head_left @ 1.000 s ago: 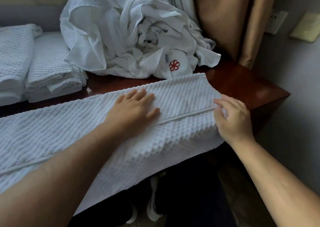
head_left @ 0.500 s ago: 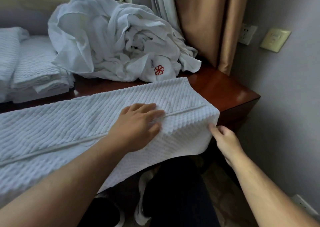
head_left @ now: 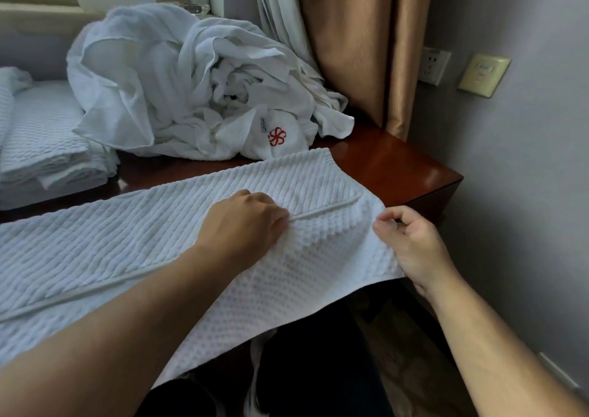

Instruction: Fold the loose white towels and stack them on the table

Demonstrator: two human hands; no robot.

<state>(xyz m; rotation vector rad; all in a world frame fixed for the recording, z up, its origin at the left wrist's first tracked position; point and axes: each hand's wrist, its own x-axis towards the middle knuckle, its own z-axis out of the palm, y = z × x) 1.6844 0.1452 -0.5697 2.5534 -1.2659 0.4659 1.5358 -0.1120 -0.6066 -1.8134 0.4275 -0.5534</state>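
Your hands work the right end of a white waffle-weave towel [head_left: 127, 247] laid lengthwise along the front of the dark wooden table [head_left: 392, 164], its near half hanging over the edge toward your legs. Your left hand [head_left: 242, 222] sits on top of the towel, fingers curled in and gripping the cloth where the raised hem [head_left: 325, 207] runs toward the right end. Your right hand [head_left: 414, 247] is just beside that end, thumb and forefinger pinching the towel's right edge where it drops off the table, the other fingers loosely curled behind. The short stretch of towel between your two hands is puckered. Behind it, near the far edge of the towel, the pile of loose towels [head_left: 178, 91] is heaped against the window, a red pinwheel logo [head_left: 277, 136] facing you. The folded stack [head_left: 47, 148] stands on the table at the left, well apart from both hands. Half a second ago your left hand lay flatter across the hem with its fingers extended; they have since drawn in. Your right hand, then low at the hanging end's bottom corner, has come up to the upper part of that edge.
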